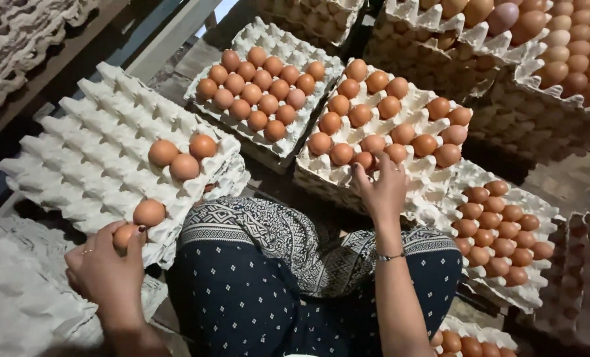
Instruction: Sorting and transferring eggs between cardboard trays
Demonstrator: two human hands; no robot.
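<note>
Stacked pulp egg trays crowd the floor around the seated person, whose left hand [106,264] pinches one brown egg [124,236] at the near-empty tray [90,158], while the right hand [381,188] closes on an egg [364,160] in the part-filled tray [421,188], both within arm's reach.

A brown egg [124,236] sits in the fingers of the left hand [103,271], at the near edge of a pale pulp egg tray [77,152] that carries four more brown eggs. The right hand [381,192] closes its fingertips on another brown egg [364,160] in the front row of a partly filled tray [434,188].
</note>
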